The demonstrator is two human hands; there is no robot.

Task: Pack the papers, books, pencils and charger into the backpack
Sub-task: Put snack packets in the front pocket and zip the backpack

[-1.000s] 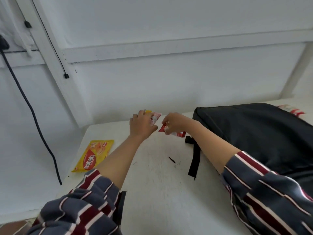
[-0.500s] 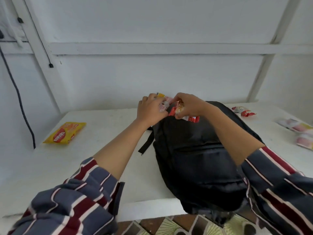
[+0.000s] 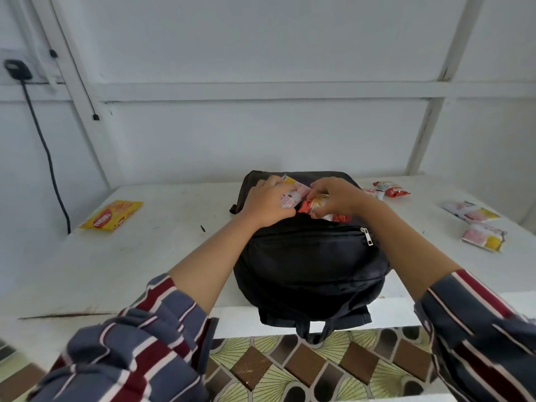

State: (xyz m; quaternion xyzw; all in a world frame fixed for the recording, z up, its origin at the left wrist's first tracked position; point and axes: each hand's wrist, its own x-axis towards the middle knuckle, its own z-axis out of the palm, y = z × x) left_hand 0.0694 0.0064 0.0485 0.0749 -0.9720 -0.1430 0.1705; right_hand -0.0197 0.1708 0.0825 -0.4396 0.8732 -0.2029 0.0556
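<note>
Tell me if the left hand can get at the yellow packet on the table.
Likely yes, once freed: the left hand grips a pink packet over the backpack, but the yellow packet lies on the table off to its left, nothing between.

Yellow packet (image 3: 111,219) (left); 2 pink packets (image 3: 483,240) right.

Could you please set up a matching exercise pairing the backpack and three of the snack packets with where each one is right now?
Things:
1 yellow packet
2 red packet
3 pink-and-white packet
4 backpack

Places:
A held in the right hand
B lying on the table, left side
C mid-table, beneath both hands
D held in the left hand

Pairs: 1-B; 2-A; 3-D; 4-C
</note>
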